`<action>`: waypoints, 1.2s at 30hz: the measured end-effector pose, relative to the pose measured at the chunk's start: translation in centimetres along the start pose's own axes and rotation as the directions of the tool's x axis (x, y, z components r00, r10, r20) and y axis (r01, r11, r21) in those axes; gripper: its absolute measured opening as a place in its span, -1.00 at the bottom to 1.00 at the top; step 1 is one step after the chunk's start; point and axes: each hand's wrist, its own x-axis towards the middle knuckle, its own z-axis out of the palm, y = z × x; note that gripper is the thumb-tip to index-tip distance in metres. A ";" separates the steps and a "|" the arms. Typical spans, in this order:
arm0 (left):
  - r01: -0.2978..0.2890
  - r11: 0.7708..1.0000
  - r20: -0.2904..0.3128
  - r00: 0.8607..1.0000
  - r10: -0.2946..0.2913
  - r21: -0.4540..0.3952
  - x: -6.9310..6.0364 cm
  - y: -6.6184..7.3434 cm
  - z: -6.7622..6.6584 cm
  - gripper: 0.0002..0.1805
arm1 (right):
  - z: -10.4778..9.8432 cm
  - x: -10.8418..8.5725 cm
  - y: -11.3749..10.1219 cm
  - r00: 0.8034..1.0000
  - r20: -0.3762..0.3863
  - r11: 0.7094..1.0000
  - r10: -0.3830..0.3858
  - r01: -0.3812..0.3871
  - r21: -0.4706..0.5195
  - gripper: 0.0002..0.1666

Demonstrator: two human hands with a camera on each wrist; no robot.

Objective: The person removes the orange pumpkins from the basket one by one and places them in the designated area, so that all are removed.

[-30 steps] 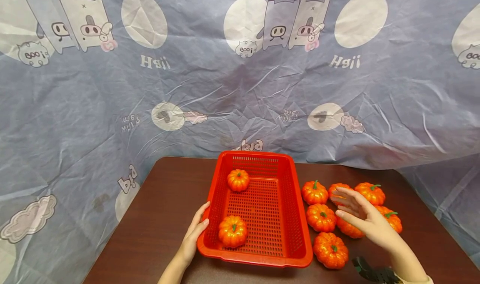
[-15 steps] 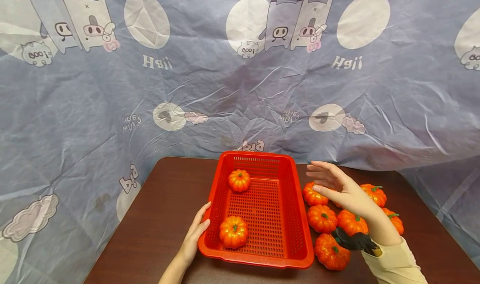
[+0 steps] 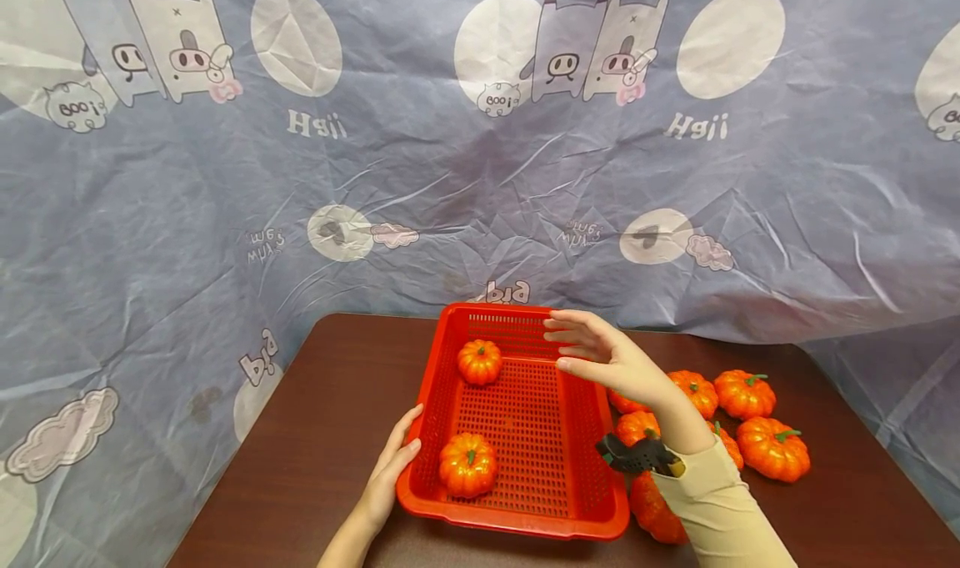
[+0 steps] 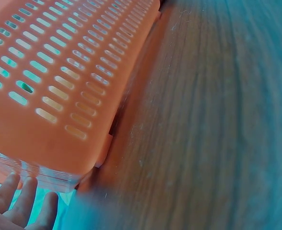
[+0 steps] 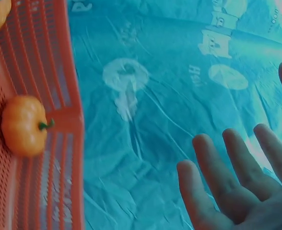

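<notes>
A red plastic basket (image 3: 525, 418) with slotted walls stands on the table. Two small orange pumpkins are inside it, a back pumpkin (image 3: 480, 362) and a front pumpkin (image 3: 468, 465), both toward its left side. My left hand (image 3: 381, 478) rests against the basket's left rim; in the left wrist view its straight fingers (image 4: 25, 201) touch the outside. Above the basket's back right part hovers my right hand (image 3: 611, 364), holding nothing, its fingers spread apart in the right wrist view. To the right, several more pumpkins (image 3: 772, 449) lie together on the table, some partly hidden by my right arm.
The dark brown table (image 3: 300, 434) extends left of the basket and past the pumpkins on the right. A grey-blue printed cloth (image 3: 450, 176) hangs behind it. A black strap device (image 3: 637, 454) sits at my right wrist.
My right hand has moved left, from over the loose pumpkins to over the basket, with nothing in it. The left hand and the basket stay in place.
</notes>
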 end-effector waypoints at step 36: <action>0.014 1.000 0.004 1.000 -0.014 -0.011 0.1 0.0 0.0 -0.47 | 9.1 3.0 7.5 0.923 0.354 0.987 0.152 -0.159 -0.010 -0.25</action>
